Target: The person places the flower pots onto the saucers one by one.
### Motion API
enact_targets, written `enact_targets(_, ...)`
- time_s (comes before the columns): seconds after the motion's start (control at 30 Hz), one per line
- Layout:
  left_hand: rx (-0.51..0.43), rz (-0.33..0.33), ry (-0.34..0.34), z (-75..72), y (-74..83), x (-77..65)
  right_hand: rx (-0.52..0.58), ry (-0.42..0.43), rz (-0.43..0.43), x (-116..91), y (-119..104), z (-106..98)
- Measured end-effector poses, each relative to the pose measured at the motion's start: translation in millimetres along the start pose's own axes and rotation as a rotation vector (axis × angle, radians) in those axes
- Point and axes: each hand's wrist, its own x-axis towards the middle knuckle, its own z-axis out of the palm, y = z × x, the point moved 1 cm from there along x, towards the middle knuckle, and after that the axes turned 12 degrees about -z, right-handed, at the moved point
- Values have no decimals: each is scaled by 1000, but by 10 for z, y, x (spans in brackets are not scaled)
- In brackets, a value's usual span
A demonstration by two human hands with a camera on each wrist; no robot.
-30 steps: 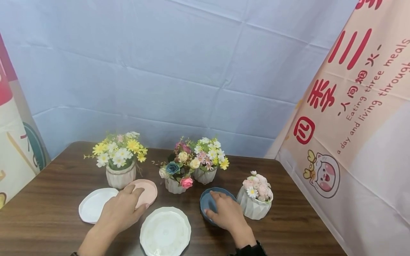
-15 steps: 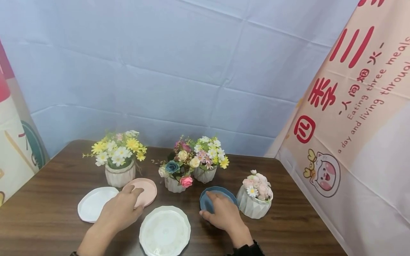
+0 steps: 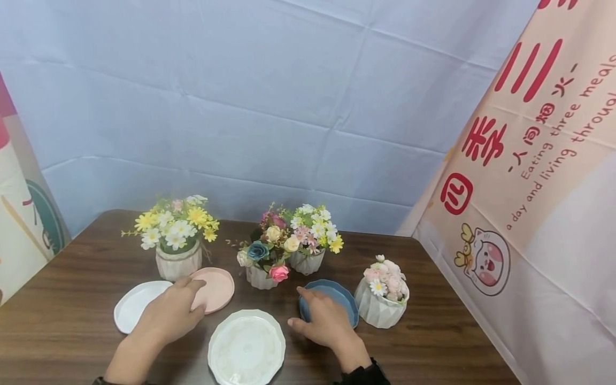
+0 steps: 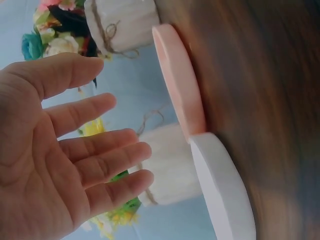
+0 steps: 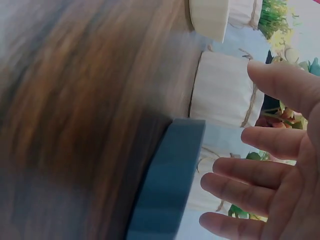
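Observation:
My left hand (image 3: pixel 169 309) hovers above the seam between a white plate (image 3: pixel 133 306) and a pink plate (image 3: pixel 218 290). In the left wrist view its fingers (image 4: pixel 107 162) are spread and relaxed, apart from both plates' rims. My right hand (image 3: pixel 324 322) hangs over the near left part of a blue plate (image 3: pixel 339 294), its fingers (image 5: pixel 245 192) loosely extended and holding nothing. Between the hands lies a larger cream plate (image 3: pixel 247 347) with a faceted rim. Parts of the white and blue plates are hidden beneath the hands.
Behind the plates stand white pots of artificial flowers: yellow and white daisies (image 3: pixel 178 230) at left, mixed roses (image 3: pixel 262 251) and pink-white daisies (image 3: pixel 313 230) in the middle. A pot of pale pink flowers (image 3: pixel 387 283) stands right of the blue plate. The wooden table (image 3: pixel 433 342) meets cloth backdrops (image 3: pixel 240 107).
Both hands have drifted slightly left in the head view, the right one more, uncovering more of the blue plate. The plates and flower pots stay in place on the table.

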Motion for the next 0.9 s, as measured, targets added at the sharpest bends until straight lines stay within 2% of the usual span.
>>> enact_targets(0.17, -9, -17, -29, -34, -99, 5, 27, -3, -15, 49, -50, 21)
enact_targets(0.37, -28, -4, -24, -98, -272, 28, 75, -11, -33, 85, -105, 34)
enact_targets(0.67, -16, -91, -100, -219, -594, 64, 77, -19, -69, 137, -194, 65)
enact_targets(0.9, -20, -123, -100, -283, -807, 76, 132, -33, -60, 174, -230, 65)
